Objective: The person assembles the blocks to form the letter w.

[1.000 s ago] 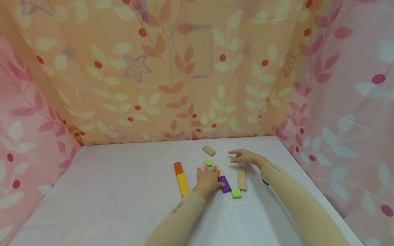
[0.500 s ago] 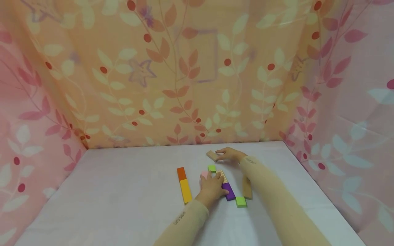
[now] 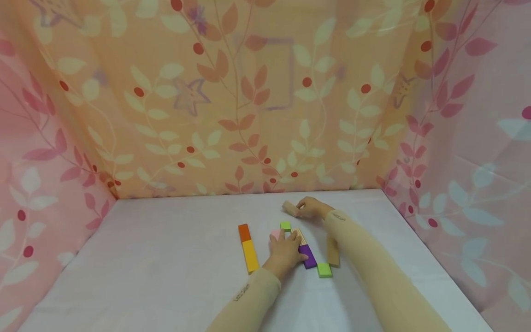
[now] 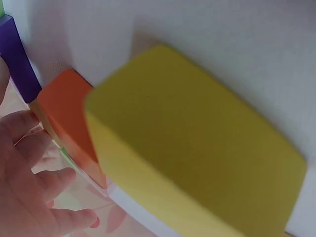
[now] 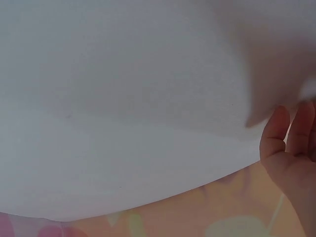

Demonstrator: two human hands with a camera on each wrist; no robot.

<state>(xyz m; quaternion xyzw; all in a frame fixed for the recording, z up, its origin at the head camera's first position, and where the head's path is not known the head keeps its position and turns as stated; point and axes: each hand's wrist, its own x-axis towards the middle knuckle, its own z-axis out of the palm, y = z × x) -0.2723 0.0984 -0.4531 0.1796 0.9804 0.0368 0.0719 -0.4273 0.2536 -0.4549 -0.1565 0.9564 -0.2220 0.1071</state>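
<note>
At the far side of the table, my right hand [image 3: 313,208] pinches the near end of a plain wooden block [image 3: 289,208], which sits tilted. In the right wrist view, the curled fingers [image 5: 274,131] show at the right edge, the block out of sight. My left hand [image 3: 285,254] lies with spread fingers over a row of blocks, its thumb at a purple block [image 3: 307,256]. Around its fingertips are a pink block [image 3: 275,233], a light ridged wooden piece [image 3: 301,237] and a green block [image 3: 285,226]. The left wrist view shows those fingers [image 4: 57,182] straight and apart.
Left of the left hand, an orange block [image 3: 244,232] and a yellow block [image 3: 250,256] lie end to end. A second green block [image 3: 324,270] touches the purple one's corner. A longer wooden block [image 3: 333,252] is partly under the right sleeve. Patterned curtains surround the white table [image 3: 166,258].
My right hand has moved left and away from me to the wooden block, now pinched and tilted in its fingers. The left hand stays on the blocks; the head view has shifted slightly.
</note>
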